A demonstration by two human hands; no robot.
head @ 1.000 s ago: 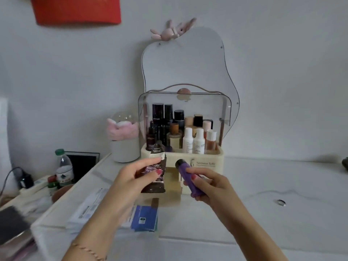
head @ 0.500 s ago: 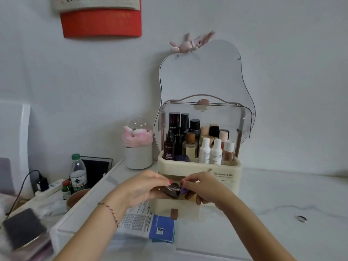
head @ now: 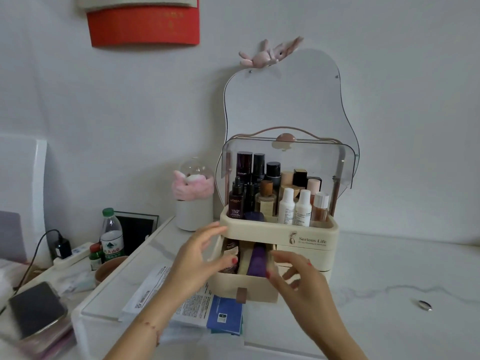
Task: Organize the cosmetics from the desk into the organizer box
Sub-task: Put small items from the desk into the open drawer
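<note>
Organizer box (head: pixel 306 239) standing on the white desk (head: pixel 376 276) just beyond both hands, clear lid raised, upper tray packed with upright bottles (head: pixel 275 196), lower left drawer (head: pixel 242 284) pulled out between the hands. Purple tube (head: pixel 257 261) lying lengthwise in that drawer, just left of the right hand's thumb, beside a dark brown tube (head: pixel 230 253) just right of the left hand's fingertips. Left hand (head: pixel 200 258) hovering at the drawer's left edge, fingers loose and spread, grasping nothing; right hand (head: pixel 298 279) likewise released, fingers relaxed at the drawer's right side. To finish cleanly: nudge both tubes flat and parallel below the drawer rim, then push squarely on the front by the brown tab (head: pixel 241 294) so nothing catches under the tray. Printed leaflets (head: pixel 187 305) lying under the left forearm, a ring (head: pixel 424 305) well off to the right of the right hand. Half a second earlier, both hands closed together over the drawer front with the tubes between the fingers; a second earlier, brown tube in the left hand and purple tube in the right, held up before the box.
</note>
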